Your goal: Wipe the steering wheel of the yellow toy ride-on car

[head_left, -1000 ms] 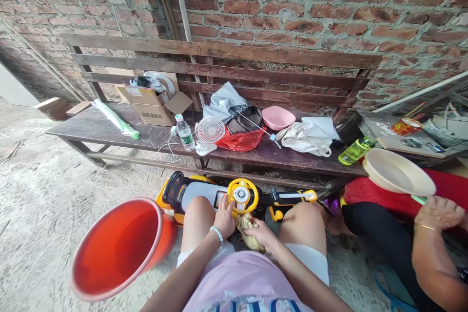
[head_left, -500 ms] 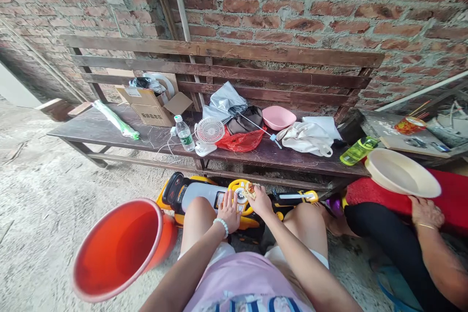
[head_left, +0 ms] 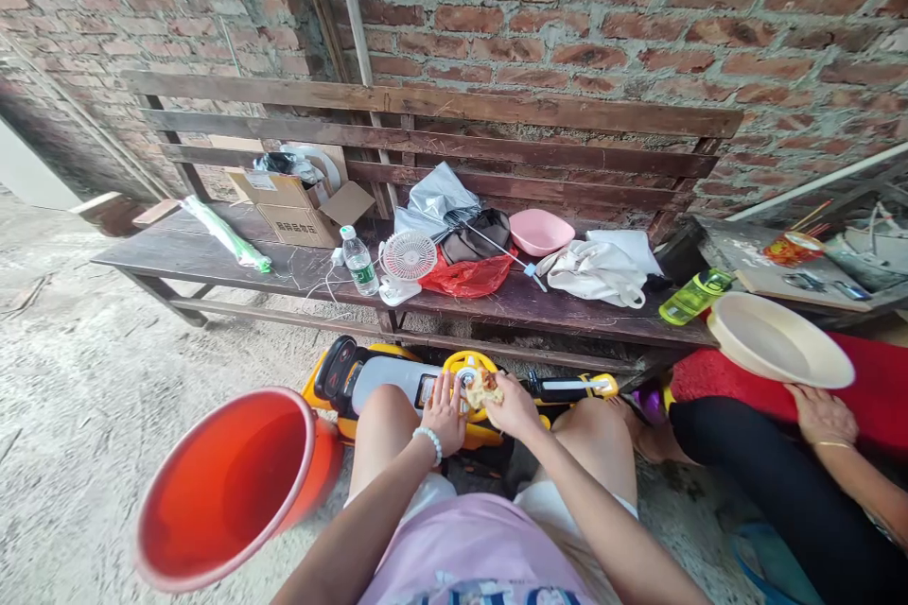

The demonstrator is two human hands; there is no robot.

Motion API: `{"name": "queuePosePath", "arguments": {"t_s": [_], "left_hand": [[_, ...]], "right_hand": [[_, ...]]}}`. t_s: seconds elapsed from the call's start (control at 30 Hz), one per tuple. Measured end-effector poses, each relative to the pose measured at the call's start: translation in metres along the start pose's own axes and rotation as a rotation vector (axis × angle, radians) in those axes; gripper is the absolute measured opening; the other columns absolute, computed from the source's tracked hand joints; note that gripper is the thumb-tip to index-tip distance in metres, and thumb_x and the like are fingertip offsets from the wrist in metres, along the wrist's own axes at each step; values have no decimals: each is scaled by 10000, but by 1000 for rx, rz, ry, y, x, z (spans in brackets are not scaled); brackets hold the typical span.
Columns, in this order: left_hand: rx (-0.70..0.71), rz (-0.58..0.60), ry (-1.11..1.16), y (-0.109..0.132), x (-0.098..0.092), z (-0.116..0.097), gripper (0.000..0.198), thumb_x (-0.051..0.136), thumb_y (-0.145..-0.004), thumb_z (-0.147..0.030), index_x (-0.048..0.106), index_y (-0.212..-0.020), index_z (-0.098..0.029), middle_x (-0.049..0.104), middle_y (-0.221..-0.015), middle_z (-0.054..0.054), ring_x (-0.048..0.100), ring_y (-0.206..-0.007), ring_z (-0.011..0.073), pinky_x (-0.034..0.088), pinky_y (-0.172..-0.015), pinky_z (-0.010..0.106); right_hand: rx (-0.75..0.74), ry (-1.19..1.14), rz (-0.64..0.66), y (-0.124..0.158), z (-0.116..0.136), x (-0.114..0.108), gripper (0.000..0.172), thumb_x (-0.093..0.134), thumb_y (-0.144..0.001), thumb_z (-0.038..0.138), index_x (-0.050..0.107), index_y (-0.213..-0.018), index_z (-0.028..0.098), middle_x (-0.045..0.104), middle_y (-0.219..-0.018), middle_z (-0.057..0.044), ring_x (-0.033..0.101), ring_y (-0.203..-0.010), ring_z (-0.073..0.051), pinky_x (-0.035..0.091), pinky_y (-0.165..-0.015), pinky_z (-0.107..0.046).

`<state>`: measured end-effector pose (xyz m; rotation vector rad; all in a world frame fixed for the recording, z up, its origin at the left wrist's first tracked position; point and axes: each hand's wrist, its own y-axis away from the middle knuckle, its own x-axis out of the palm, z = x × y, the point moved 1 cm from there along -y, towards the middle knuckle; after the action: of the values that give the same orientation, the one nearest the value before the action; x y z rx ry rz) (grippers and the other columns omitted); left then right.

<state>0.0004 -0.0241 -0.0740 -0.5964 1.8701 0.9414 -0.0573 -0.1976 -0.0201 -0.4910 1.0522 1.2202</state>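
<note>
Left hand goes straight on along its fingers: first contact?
Likely the yellow steering wheel, right at the left hand's fingertips; depth is unclear, so it might pass above, toward the bench.

- The scene is lit by soft, bright daylight, seemingly strongest at the left, where the floor [head_left: 78,359] is washed out almost to white;
- deep shade is gathered beneath the bench [head_left: 163,248]; a darker patch is cast inside the bucket [head_left: 227,482];
- a sheen is raised on the silver bag [head_left: 434,194], and small highlights are shown on the bottle [head_left: 360,269];
- the left hand [head_left: 445,416] and right hand [head_left: 516,411] are evenly lit; fine detail is lost in the held piece [head_left: 483,389];
- the bucket is stretched toward the left edge by the wide lens; the lower right is left soft, and the top right corner is darkened.
</note>
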Motion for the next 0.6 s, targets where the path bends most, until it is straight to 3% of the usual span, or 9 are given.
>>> {"name": "queuePosePath", "arguments": {"t_s": [0.1, 0.17, 0.27, 0.4, 0.53, 0.6], "left_hand": [[10, -14, 6, 1, 0, 0, 850, 426, -955, -329, 108, -1699, -71, -27, -1769, 154, -28, -1647, 345, 245, -1294, 576], [11, -16, 16, 1, 0, 0, 847, 430, -955, -331, 116, -1699, -75, -25, -1767, 157, -17, -1647, 349, 249, -1288, 586], [7, -8, 24, 1, -2, 0, 841, 429, -954, -332, 131, -1697, -73, -35, -1765, 157, -25, -1646, 353, 250, -1286, 587], [-5, 23, 22, 2, -6, -1, 845, 423, -953, -348, 130, -1698, -79, -41, -1766, 150, -43, -1646, 337, 248, -1289, 565], [-13, 35, 35, 2, -8, -2, 838, 409, -963, -353, 118, -1698, -75, -57, -1763, 148, -61, -1644, 338, 225, -1297, 567], [-16, 38, 38, 2, -8, -3, 841, 413, -964, -351, 111, -1698, -74, -65, -1760, 149, -65, -1643, 341, 216, -1301, 564]], "right_hand": [[17, -10, -144, -29, 0, -22, 431, 653, -905, 308, 632, -1334, 259, 628, -1250, -79, 661, -1017, -213, 452, -809, -282], [-8, 12, -173, -48, 2, -25, 408, 672, -894, 314, 653, -1298, 257, 604, -1316, -95, 645, -1094, -234, 460, -844, -293], [-35, 27, -90, -68, 1, -6, 407, 744, -830, 319, 672, -1217, 218, 580, -1401, -127, 614, -1197, -271, 465, -915, -313], [29, -132, -47, -82, -9, 26, 536, 770, -794, 375, 616, -1283, 219, 658, -1309, -105, 651, -1151, -257, 478, -929, -331], [49, -385, -61, -97, -22, 31, 689, 871, -658, 421, 658, -1298, 281, 699, -1330, -73, 662, -1181, -268, 490, -960, -353], [92, -550, -54, -108, -27, 28, 647, 913, -564, 358, 733, -1179, 274, 753, -1230, -59, 678, -1155, -278, 499, -959, -358]]}}
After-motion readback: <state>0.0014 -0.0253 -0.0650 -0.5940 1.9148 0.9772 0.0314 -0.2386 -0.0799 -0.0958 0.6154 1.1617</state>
